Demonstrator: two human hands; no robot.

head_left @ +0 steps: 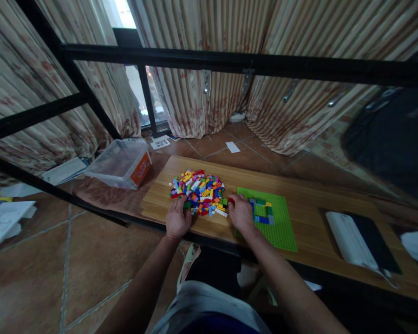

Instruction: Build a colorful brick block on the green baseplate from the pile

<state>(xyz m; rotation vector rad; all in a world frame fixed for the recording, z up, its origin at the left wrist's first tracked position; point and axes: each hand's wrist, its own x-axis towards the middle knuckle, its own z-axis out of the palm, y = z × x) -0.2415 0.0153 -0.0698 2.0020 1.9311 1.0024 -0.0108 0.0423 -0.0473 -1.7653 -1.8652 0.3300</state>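
Handling bricks: two bare hands at work over one wooden tabletop.
Left hand: the left hand rests at the pile's near edge, fingers curled beside a dark green brick; whether it grips that brick, I cannot tell.
Right hand: the right hand is closed, pinching one red brick between the pile and the baseplate.
Brick pile: one loose, mixed-colour pile, its bricks too many and too small to count.
Baseplate: one green studded baseplate, right of the pile, bearing one outline of bricks in blue, green, yellow and grey, partly hidden by the right hand.
Container: one clear plastic bin left of the tabletop, one orange label on its end.
Tabletop's right end: one white item beside one dark flat item.
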